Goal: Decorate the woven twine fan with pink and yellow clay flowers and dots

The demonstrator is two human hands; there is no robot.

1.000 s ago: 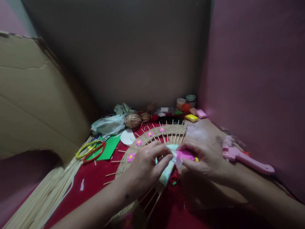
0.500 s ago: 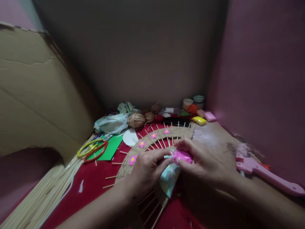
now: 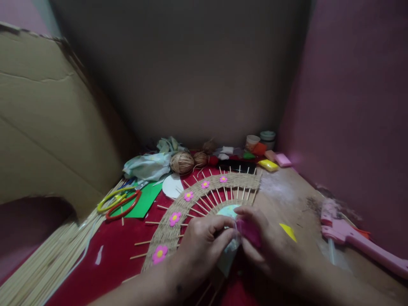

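My right hand [image 3: 270,238] is closed around a small packet of magenta clay [image 3: 249,231] in clear plastic. At the packet's left end, the thumb and forefinger of my left hand [image 3: 207,238] pinch the plastic wrapper. Both hands hover over a woven twine fan [image 3: 183,204] on thin sticks, decorated with pink flowers that have yellow centres. Its pale blue-green middle [image 3: 228,210] is partly hidden by my hands, as is the lower part of the fan.
Scissors [image 3: 123,208] lie on green paper [image 3: 148,202] at left, beside long bundled sticks [image 3: 47,267]. Twine balls [image 3: 182,162] and a yellow clay packet [image 3: 268,165] sit at the back. A pink glue gun [image 3: 350,236] rests at right, with a yellow scrap [image 3: 288,232] nearer my right hand.
My hands have lowered slightly, and the right hand has turned further over the packet, covering more of it. The yellow scrap and more of the fan's middle now show. The view has shifted a little.
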